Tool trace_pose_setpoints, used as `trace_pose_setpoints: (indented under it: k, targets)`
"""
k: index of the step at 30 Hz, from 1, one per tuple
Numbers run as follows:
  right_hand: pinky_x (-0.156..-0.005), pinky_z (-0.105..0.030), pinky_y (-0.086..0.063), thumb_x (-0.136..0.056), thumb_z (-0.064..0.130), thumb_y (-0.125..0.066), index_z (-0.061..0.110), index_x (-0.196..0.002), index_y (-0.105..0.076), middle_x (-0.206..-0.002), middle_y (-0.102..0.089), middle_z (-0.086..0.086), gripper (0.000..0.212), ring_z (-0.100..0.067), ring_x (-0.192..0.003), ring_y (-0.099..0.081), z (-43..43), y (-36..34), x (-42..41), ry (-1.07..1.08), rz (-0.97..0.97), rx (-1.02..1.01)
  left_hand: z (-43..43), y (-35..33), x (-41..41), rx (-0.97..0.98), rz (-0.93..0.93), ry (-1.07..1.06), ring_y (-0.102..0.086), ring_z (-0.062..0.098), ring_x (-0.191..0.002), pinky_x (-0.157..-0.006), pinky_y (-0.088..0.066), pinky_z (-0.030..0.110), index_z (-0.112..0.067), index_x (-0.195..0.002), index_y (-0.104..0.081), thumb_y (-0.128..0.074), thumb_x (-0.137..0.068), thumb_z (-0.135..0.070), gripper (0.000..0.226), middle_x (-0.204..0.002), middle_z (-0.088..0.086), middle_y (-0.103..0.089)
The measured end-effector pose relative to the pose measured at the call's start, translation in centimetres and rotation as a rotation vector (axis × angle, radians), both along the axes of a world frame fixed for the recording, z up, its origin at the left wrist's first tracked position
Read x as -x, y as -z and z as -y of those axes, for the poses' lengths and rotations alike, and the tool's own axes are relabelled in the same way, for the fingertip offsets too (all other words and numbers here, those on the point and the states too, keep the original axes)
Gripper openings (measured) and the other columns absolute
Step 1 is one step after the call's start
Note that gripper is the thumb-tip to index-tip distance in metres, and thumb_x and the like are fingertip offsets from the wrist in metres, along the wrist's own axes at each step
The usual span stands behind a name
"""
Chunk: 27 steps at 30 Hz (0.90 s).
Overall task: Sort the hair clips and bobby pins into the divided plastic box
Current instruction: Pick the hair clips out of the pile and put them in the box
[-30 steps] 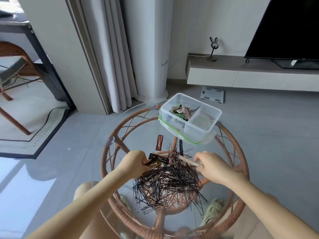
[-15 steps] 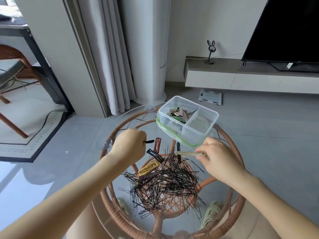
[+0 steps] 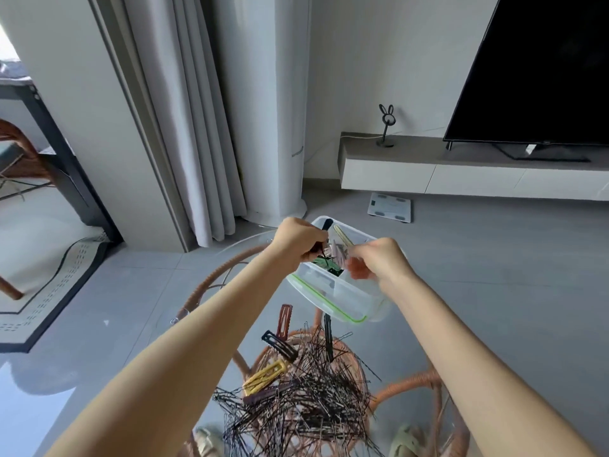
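Near, bobby pins (image 3: 316, 404) and hair clips (image 3: 265, 377) lie piled on the table (image 3: 216, 276). Farther, above the plastic box (image 3: 324, 293), the left hand (image 3: 296, 240) grips a black clip (image 3: 327, 223), the right hand (image 3: 382, 258) a pale clip (image 3: 342, 233); its left compartment holds other clips (image 3: 331, 262).

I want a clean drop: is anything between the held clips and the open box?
Nothing visible does. The left hand holds a black clip, the right hand a pale clip, both right above the lidless box.
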State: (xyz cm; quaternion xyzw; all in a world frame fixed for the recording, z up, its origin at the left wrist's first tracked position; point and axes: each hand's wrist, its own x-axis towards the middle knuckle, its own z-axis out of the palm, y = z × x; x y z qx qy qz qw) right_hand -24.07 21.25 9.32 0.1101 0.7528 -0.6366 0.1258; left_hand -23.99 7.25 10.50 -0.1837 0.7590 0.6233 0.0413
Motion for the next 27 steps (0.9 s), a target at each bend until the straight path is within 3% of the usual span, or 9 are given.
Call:
trace_pose_setpoints:
  k: [3, 6, 9, 15, 22, 27]
  targets:
    - [-0.041, -0.027, -0.055, -0.091, 0.000, -0.047, -0.003, -0.074, -0.057, -0.045, -0.063, -0.011, 0.020, -0.019, -0.037, -0.062, 0.8, -0.4, 0.1, -0.028, 0.106, 0.222, -0.3, 0.3, 0.9, -0.065, -0.018, -0.028, -0.052, 0.016, -0.052, -0.049, -0.049, 0.021, -0.003, -0.079, -0.063, -0.064, -0.083, -0.002, 0.004, -0.065, 0.010, -0.057]
    - [-0.042, -0.029, -0.055, -0.097, 0.009, -0.040, 0.001, -0.090, -0.053, -0.056, -0.066, -0.013, 0.017, -0.021, -0.043, -0.065, 1.5, -0.1, -0.8, -0.093, 0.158, 0.286, -0.1, 0.9, 0.7, -0.064, -0.053, -0.062, -0.050, 0.015, -0.051, -0.053, -0.051, 0.023, -0.008, -0.067, -0.059, -0.064, -0.082, -0.003, 0.017, -0.063, 0.010, -0.055]
    - [-0.038, -0.022, -0.051, -0.096, 0.007, -0.042, 0.006, -0.084, -0.052, -0.060, -0.060, -0.013, 0.016, -0.014, -0.036, -0.060, 2.2, 0.4, -1.9, -0.073, 0.147, 0.326, 0.0, 1.5, -0.2, -0.153, -0.051, -0.103, -0.049, 0.016, -0.052, -0.040, -0.049, 0.015, -0.007, -0.063, -0.056, -0.066, -0.082, -0.003, 0.022, -0.067, 0.011, -0.053]
    - [-0.034, -0.016, -0.030, -0.089, -0.005, -0.051, 0.007, -0.072, -0.051, -0.058, -0.047, -0.007, 0.021, -0.007, -0.036, -0.037, 2.2, 1.5, -3.9, -0.011, 0.072, 0.332, 1.1, 1.7, -2.9, -0.379, 0.026, -0.048, -0.056, 0.016, -0.055, -0.046, -0.055, 0.019, -0.006, -0.069, -0.056, -0.068, -0.082, -0.006, 0.018, -0.066, 0.010, -0.058]
    - [-0.032, -0.016, -0.029, -0.089, -0.007, -0.051, 0.004, -0.074, -0.051, -0.058, -0.047, -0.007, 0.018, -0.005, -0.034, -0.038, -0.4, 1.1, -5.7, -0.046, 0.045, 0.269, 3.8, 2.3, -5.7, -0.427, 0.077, 0.027, -0.061, 0.016, -0.061, -0.051, -0.056, 0.021, -0.008, -0.069, -0.055, -0.065, -0.084, -0.008, 0.018, -0.067, 0.008, -0.062]
    - [-0.036, -0.020, -0.039, -0.090, 0.000, -0.053, 0.006, -0.084, -0.056, -0.062, -0.065, -0.006, 0.008, -0.009, -0.040, -0.057, -0.8, 3.2, -9.0, -0.295, 0.065, -0.047, 4.3, 2.6, -7.4, -0.452, 0.109, 0.056, -0.064, 0.018, -0.063, -0.062, -0.059, 0.027, -0.009, -0.070, -0.055, -0.064, -0.084, -0.005, 0.017, -0.068, 0.008, -0.065]
